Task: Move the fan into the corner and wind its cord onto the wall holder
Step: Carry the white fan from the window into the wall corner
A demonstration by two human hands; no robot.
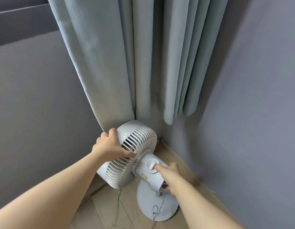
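Note:
A white pedestal fan [140, 142] stands in the corner of the room, its round base [150, 210] on the wooden floor. My left hand [110, 146] grips the rim of the fan's grille at its upper left. My right hand [170, 177] wraps around the motor housing at the back, thumb resting by the round knob [151, 164]. The thin grey cord [118, 207] hangs from the fan and trails loose over the floor and the base. No wall holder is in view.
Grey-blue curtains [143, 55] hang down into the corner just behind the fan's head. Grey walls [250, 113] close in on the left and right. A wooden skirting strip [181, 160] runs along the right wall.

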